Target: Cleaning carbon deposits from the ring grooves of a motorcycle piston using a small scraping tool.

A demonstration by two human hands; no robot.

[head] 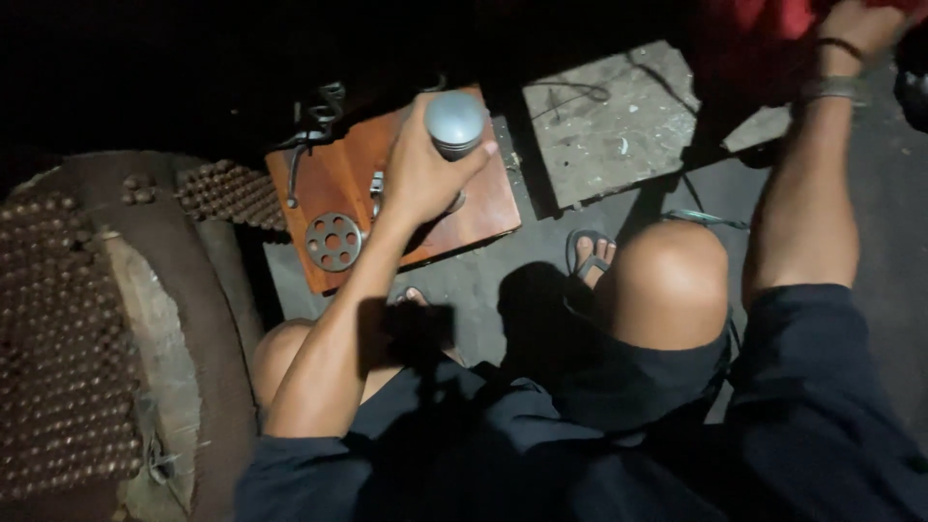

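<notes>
Left hand (418, 174) wrapped tight round grey metal cylinder (454, 124), held above wooden board (483, 208) near perforated disc (333, 241); right hand (855, 24) reaching into red cloth (764, 19), grip unclear; best kept upright, fingers low

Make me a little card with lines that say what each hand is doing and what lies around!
Left hand: left hand grips a grey metal cylinder with a rounded top.
Right hand: right hand reaches up to a red cloth; whether it grips is unclear.
Under the cylinder: reddish-brown wooden board on the floor.
On the board: round metal disc with holes.
Beside: grey stone slab.
Feet: sandal.
</notes>
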